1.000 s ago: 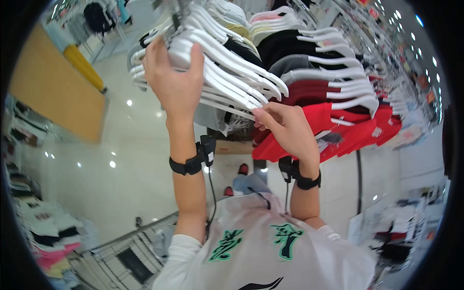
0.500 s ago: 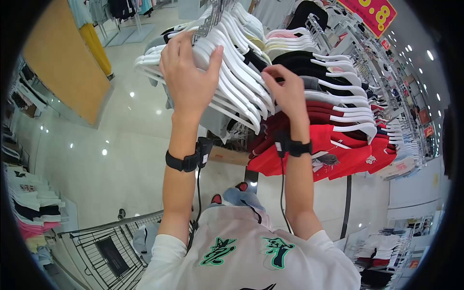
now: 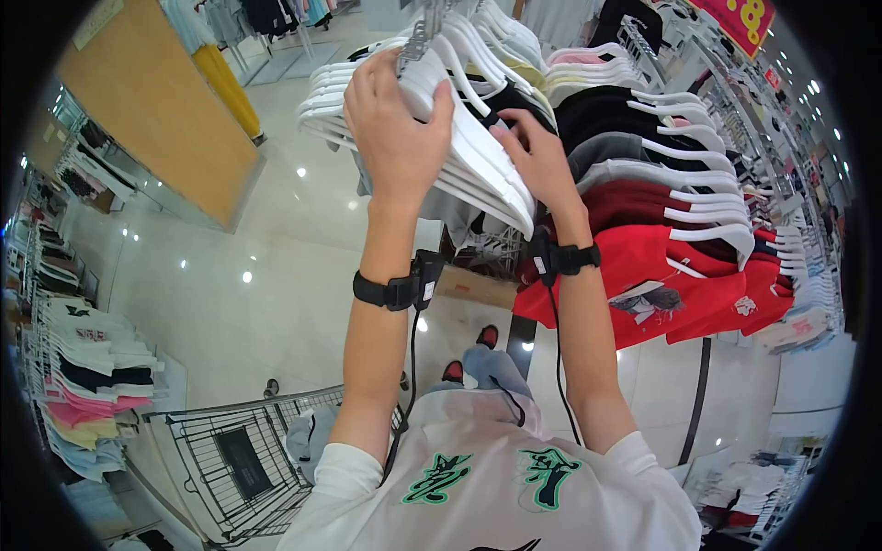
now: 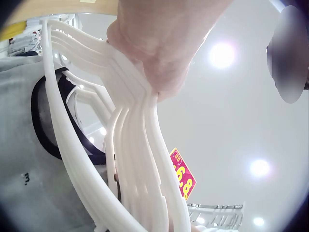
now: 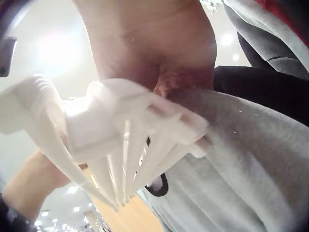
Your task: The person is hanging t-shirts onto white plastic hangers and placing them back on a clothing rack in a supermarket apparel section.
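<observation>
In the head view, my left hand grips a bunch of white hangers just below their metal hooks, thumb on the near side. My right hand holds the right side of the same bunch, thumb and forefinger bent at its edge; its other fingers are hidden. In the left wrist view, my left hand lies over the stacked hanger necks, beside a grey garment with black trim. The right wrist view has the hanger ends in front of my right hand, with grey cloth alongside.
Right of the bunch, black, grey, maroon and red shirts hang on white hangers. A wire shopping cart holding a grey item stands at lower left. Tan panel at upper left; folded-looking clothes at far left.
My right hand has left the lower hanger ends and moved up along the bunch's right side. The hangers lie closer together. My left hand keeps its grip near the hooks.
</observation>
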